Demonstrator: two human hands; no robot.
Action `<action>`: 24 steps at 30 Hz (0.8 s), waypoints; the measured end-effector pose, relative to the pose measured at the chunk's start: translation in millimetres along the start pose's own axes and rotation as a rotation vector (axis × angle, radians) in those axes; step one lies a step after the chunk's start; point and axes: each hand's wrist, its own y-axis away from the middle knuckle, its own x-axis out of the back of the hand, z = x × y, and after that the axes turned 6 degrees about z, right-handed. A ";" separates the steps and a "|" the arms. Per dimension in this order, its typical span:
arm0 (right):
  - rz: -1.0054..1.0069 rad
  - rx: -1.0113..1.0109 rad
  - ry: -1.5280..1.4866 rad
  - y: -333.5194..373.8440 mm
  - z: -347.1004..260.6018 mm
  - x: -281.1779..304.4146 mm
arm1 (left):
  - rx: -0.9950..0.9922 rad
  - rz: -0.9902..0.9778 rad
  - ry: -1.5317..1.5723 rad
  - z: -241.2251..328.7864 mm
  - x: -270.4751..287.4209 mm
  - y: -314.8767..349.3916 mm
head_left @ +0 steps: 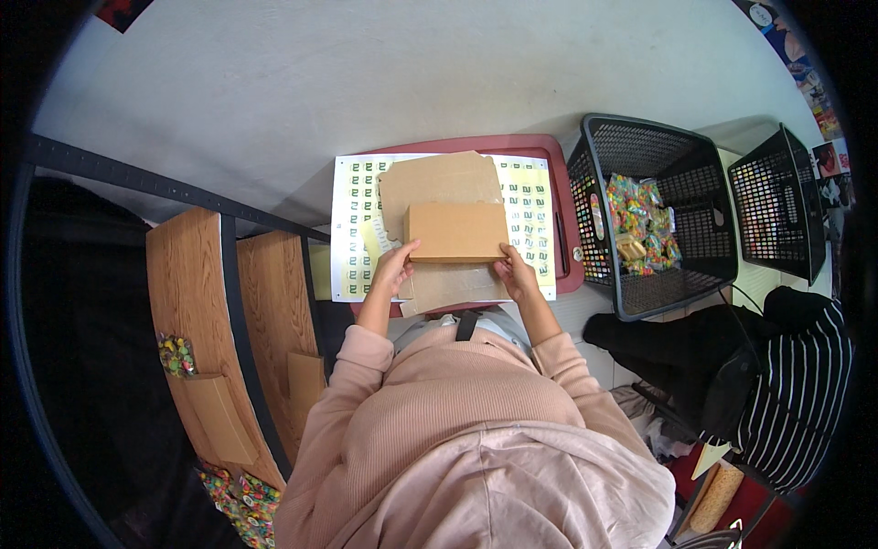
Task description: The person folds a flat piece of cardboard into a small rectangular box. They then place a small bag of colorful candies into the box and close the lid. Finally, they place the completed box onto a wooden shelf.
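Observation:
A closed brown cardboard box point(455, 231) is between my two hands. My left hand point(393, 273) grips its near left corner, with the thumb on the edge. At the near right corner my right hand point(518, 274) pinches the box the same way. Beneath the box lies a flat piece of worn cardboard point(439, 177) with tape on it. That cardboard rests on white and yellow label sheets point(352, 197), printed with rows of dark marks. A torn pale strip point(377, 236) lies close to my left hand. The fingers under the box are partly hidden.
A dark red board or lid point(540, 144) lies under the sheets. To the right, a black basket point(654, 137) holds bagged colourful sweets point(640, 220); another basket point(777, 206) stands beyond. On the left, wooden shelves point(192, 274) carry a box point(219, 419) and more sweets point(176, 354).

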 end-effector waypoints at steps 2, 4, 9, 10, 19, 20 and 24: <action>-0.004 0.011 -0.016 -3.0 1.2 2.4 | -0.036 -0.024 0.022 -0.3 -1.4 0.7; -0.021 0.010 -0.034 -3.9 1.6 3.6 | -0.111 -0.062 0.042 -3.3 -1.8 3.1; -0.035 0.005 -0.049 -5.7 2.9 4.0 | -0.143 -0.120 0.034 -4.9 1.6 1.4; -0.033 0.004 -0.046 -5.8 3.0 3.9 | -0.150 -0.134 0.039 -5.8 2.7 -0.2; -0.016 0.002 -0.049 -4.5 3.2 1.2 | -0.135 -0.198 0.154 -9.8 3.6 -9.3; -0.013 -0.004 -0.049 -4.7 3.2 1.4 | -0.125 -0.198 0.170 -9.3 2.8 -9.6; 0.009 -0.030 -0.014 1.1 0.8 0.5 | -0.096 -0.203 0.255 -10.7 3.6 -13.6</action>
